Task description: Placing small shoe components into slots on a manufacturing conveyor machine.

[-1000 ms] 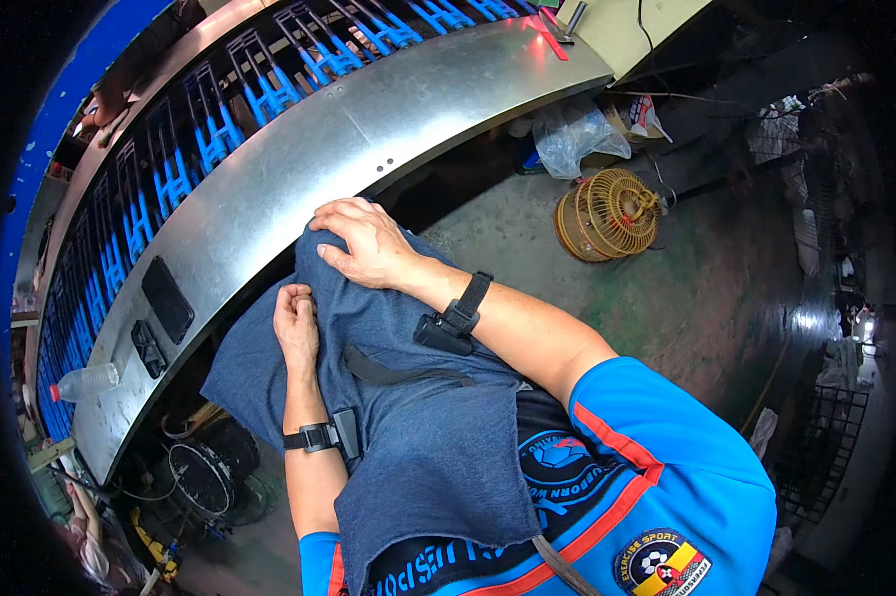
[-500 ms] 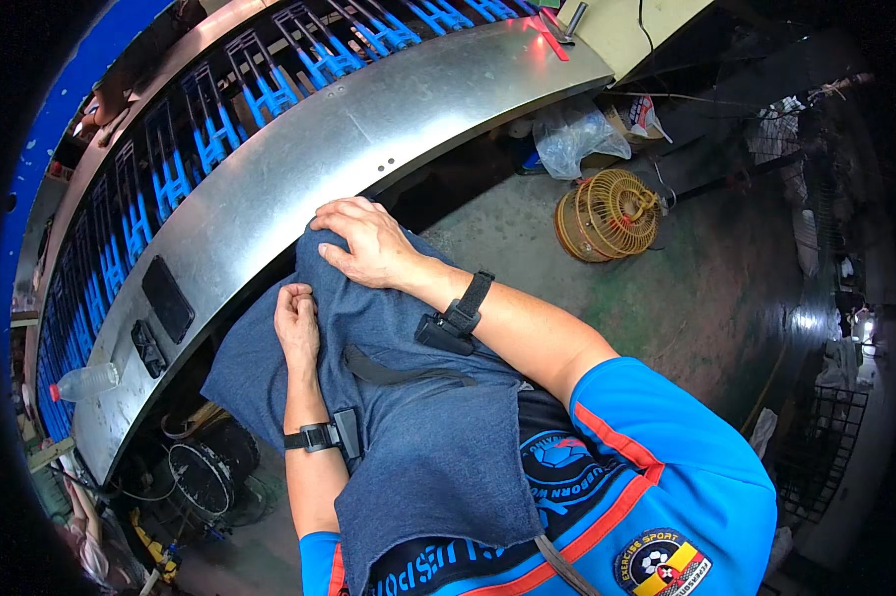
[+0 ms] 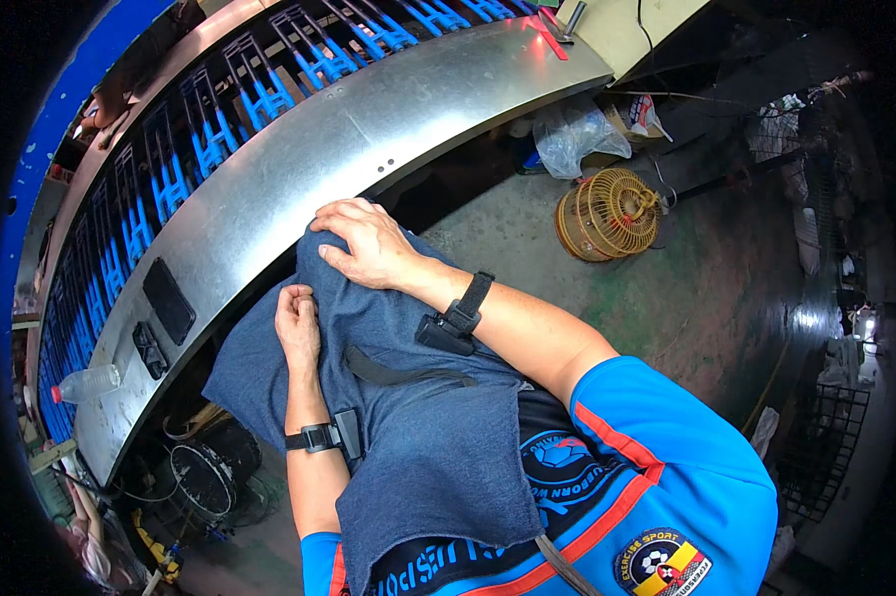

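My right hand (image 3: 366, 240) lies over the top of the dark blue-grey apron (image 3: 448, 447) where it drapes over my knee. Its fingers are stretched and slightly bent, the thumb apart, with nothing held. Just left of it and lower, my left hand (image 3: 297, 320) rests on the same cloth with its fingers curled in. I see nothing in its fingers, though the palm side is hidden. A black strap (image 3: 403, 372) crosses the apron. Each wrist wears a black band with a small box, the right band (image 3: 465, 305) and the left band (image 3: 316, 437).
A curved metal worktop (image 3: 299, 169) runs ahead, bearing a phone (image 3: 169, 301), a small black item (image 3: 150, 350) and a plastic bottle (image 3: 88, 383). Behind it stand rows of blue metal forks (image 3: 269, 96). A round cage (image 3: 609, 216), a plastic bag (image 3: 579, 139) and a black bucket (image 3: 205, 475) stand on the floor.
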Available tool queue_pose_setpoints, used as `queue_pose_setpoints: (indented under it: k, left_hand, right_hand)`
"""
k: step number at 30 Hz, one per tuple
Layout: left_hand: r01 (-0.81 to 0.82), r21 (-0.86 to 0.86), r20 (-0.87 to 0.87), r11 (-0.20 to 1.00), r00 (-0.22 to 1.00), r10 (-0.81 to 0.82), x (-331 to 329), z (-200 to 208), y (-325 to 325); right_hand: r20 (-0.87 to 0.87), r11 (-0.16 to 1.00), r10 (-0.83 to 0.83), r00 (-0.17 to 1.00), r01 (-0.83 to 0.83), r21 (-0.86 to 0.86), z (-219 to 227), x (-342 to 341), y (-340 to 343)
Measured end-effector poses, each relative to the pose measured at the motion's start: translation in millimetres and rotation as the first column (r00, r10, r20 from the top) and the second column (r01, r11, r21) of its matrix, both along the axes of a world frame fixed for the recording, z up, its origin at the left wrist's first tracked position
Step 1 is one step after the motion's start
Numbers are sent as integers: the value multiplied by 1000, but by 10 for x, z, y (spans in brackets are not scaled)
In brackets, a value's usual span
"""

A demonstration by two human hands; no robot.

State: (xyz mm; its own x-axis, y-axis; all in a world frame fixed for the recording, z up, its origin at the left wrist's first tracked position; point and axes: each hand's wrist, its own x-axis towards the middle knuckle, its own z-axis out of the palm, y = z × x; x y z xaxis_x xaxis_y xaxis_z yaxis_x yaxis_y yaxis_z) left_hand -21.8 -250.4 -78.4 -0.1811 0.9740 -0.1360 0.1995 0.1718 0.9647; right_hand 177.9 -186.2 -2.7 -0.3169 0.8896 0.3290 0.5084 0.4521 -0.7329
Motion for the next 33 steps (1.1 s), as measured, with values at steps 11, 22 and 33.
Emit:
queue_pose_setpoints:
  k: [11, 22, 33]
  left_hand:
    - [0, 16, 7, 1000, 1000, 0, 2, -15, 0]
    - [2, 18, -2, 1000, 1000, -2, 2, -8, -6]
    - [21, 1, 23, 1000, 1000, -21, 3, 18, -13]
  right_hand:
    - [4, 1000, -1, 1000, 1, 7, -15, -5, 4]
    - [7, 1000, 4, 1000, -4, 7, -12, 2, 6]
    - [1, 1000, -2, 1000, 1, 13, -45, -8, 13]
